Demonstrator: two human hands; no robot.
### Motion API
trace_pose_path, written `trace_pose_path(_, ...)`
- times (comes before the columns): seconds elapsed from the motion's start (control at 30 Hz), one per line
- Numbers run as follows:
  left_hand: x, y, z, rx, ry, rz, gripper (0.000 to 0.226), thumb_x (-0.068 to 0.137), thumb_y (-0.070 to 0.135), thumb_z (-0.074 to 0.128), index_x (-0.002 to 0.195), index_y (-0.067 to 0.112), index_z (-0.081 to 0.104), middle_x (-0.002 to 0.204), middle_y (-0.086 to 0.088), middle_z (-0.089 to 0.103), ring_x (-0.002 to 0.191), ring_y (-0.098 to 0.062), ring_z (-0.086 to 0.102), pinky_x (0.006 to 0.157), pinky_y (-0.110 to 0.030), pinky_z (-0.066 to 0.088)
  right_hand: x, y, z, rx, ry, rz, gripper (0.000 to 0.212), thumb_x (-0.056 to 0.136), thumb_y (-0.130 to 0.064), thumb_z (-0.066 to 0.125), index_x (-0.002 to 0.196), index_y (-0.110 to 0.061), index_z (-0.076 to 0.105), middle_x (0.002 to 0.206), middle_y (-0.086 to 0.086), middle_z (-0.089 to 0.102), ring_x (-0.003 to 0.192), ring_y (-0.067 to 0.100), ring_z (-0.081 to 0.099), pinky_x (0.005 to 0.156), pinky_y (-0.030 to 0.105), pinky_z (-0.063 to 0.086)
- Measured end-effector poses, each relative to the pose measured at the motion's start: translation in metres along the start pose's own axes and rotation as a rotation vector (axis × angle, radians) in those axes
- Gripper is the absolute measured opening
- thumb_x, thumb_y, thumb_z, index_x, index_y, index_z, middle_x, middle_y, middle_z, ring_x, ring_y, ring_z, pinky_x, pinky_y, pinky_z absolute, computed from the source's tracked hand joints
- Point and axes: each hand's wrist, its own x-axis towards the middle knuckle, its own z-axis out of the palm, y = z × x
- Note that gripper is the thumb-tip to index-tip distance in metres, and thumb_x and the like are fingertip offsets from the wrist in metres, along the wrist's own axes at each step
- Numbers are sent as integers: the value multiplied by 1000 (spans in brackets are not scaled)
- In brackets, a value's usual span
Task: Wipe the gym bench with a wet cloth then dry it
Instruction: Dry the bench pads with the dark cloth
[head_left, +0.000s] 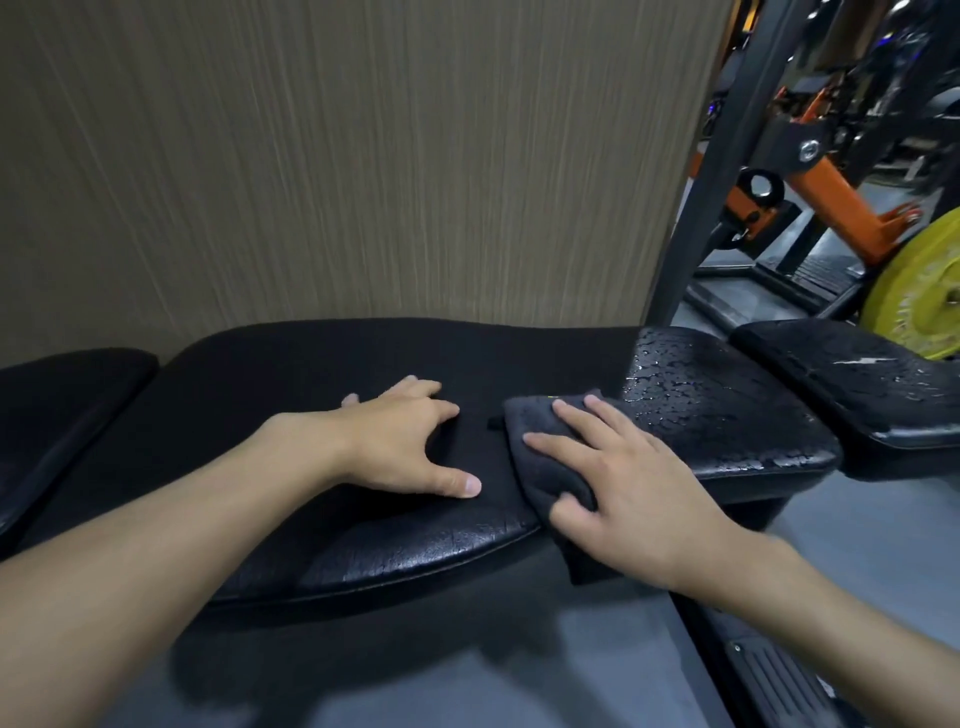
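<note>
Left hand (410, 441) rests splayed flat on bench pad (311, 374), seemingly bracing; right hand (623, 488), fingers straight, presses dark cloth (540, 452) down beside droplet-beaded pad section (717, 405), likely to wipe it.

No writing or label here is legible.

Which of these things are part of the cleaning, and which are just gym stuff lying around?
In the job: bench, grey cloth, right hand pressing the cloth, left hand resting on the bench.
Just around: yellow weight plate, orange machine frame, black post, panelled wall.
</note>
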Motion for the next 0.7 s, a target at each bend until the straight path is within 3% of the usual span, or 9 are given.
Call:
trace_pose_path(0.07,8,5,-2,-8,9,57,108,70,78,61,155,26,19,165,6,2,151,-11,-1,119,-53,14,15,2,-4,2,-11,34,79,70,-60,20,146,-47,39,162,-10,25,151,18,14,117,44,29)
trace_pose_path(0.13,17,14,-1,-22,-9,72,112,67,81,61,155,26,19,165,4,3,151,-14,5,119,-50,17,46,8,-7,8,-23,67,66,82,-57,35,146,-46,38,161,-9,25,150,18,15,116,45,29)
trace_pose_path(0.2,24,24,3,10,-31,56,116,64,85,59,156,30,14,165,3,1,152,-20,1,117,-59,16,87,23,-6,32,-48,111,59,88,-52,45,146,-45,39,161,-6,25,149,22,16,116,50,28)
trace_pose_path(0.27,30,29,4,16,-46,34,117,63,85,60,155,34,10,165,3,-2,152,-24,-4,114,-66,14,132,42,-3,46,-77,157,62,85,-57,43,145,-42,40,159,-1,30,147,27,21,113,55,29)
trace_pose_path(0.4,39,27,2,-5,-55,16,120,58,86,62,155,39,7,165,5,-4,151,-23,-7,113,-68,11,193,64,-6,92,-95,261,66,79,-60,39,141,-42,45,150,5,43,139,34,33,109,57,34)
trace_pose_path(0.5,44,24,5,-1,-64,23,130,47,93,57,154,40,7,165,3,-4,151,-24,-7,116,-63,12,204,70,-6,105,-96,291,54,86,-55,42,139,-44,48,145,4,47,136,33,36,108,54,36)
trace_pose_path(0.57,46,24,4,-3,-66,17,136,38,96,53,154,40,7,165,3,-3,151,-25,-6,117,-60,13,196,70,-4,78,-89,244,59,84,-58,40,140,-40,46,149,5,44,139,33,33,109,55,34)
trace_pose_path(0.7,45,27,1,8,-58,23,128,52,90,61,155,36,8,165,-4,-2,151,-30,-4,121,-52,11,143,67,-1,60,-50,156,60,85,-55,41,142,-38,45,156,1,35,145,28,24,110,57,33)
